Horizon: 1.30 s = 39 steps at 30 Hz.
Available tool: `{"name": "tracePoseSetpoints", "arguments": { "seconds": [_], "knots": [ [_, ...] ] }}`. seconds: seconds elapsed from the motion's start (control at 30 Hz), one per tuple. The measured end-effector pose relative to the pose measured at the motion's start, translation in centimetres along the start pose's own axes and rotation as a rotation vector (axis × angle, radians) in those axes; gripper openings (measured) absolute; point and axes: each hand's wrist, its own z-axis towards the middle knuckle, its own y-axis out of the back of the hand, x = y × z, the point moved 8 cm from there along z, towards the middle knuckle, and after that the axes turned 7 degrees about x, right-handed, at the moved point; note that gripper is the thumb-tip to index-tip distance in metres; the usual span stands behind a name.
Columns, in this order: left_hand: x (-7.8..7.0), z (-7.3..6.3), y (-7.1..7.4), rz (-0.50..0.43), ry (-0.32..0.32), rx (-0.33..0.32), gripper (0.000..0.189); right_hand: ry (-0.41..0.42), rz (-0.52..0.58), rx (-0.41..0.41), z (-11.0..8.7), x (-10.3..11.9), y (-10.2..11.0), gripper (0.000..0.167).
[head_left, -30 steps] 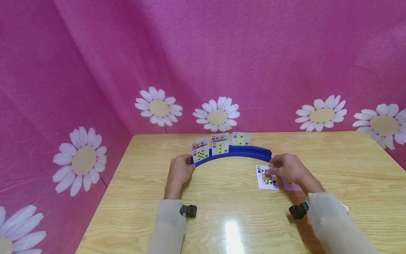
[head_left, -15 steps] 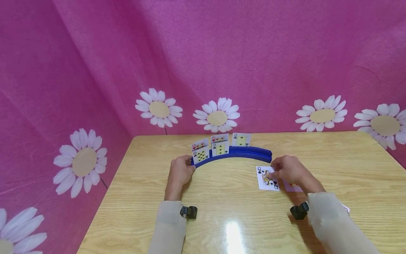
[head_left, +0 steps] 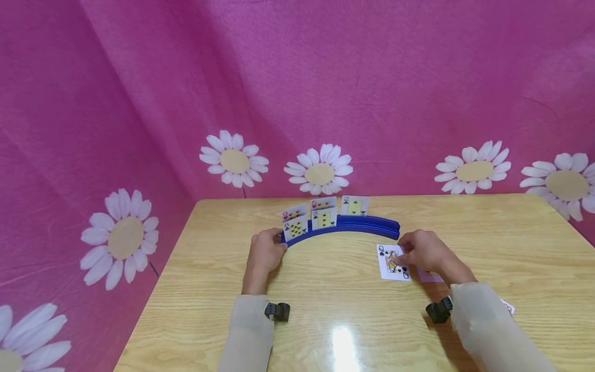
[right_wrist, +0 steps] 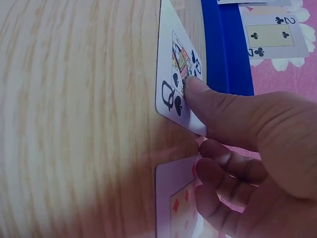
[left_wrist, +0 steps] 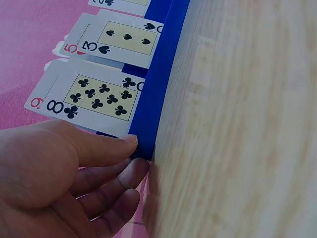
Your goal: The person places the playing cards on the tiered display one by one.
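My left hand [head_left: 265,253] pinches the left end of a blue curved card holder [head_left: 362,223] between thumb and fingers. Standing in the holder near it are an eight of clubs [left_wrist: 101,96] with a nine of hearts [head_left: 293,211] behind. Further along come a three of spades [left_wrist: 124,38] with a five of hearts [head_left: 322,202] behind, then a two of clubs [right_wrist: 270,37]. A queen of spades [head_left: 389,263] lies face up by the holder's right end. My right hand [head_left: 425,253] holds its right edge, thumb on the face; the index finger is mostly hidden.
A card with red diamonds [right_wrist: 181,203] lies on the wooden table [head_left: 325,289], partly covered by my right hand in the head view. Another card [head_left: 508,306] peeks out beside my right sleeve. A pink flowered cloth [head_left: 372,93] hangs behind the table.
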Motion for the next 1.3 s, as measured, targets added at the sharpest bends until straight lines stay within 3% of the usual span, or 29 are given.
{"name": "tracePoseSetpoints", "arguments": {
  "seconds": [0.37,0.7,1.3],
  "knots": [
    [0.0,0.0,-0.1,-0.005,0.016,0.010,0.034,-0.019,0.032,-0.023,-0.3,-0.2,0.2,0.047],
    [-0.2,0.0,0.0,-0.010,0.015,0.015,0.033,-0.023,0.063,-0.053,-0.6,-0.1,0.5,0.037],
    [0.0,-0.1,0.0,-0.005,0.025,0.014,0.035,0.040,0.110,-0.163,-1.3,0.6,2.2,0.029]
  ]
}}
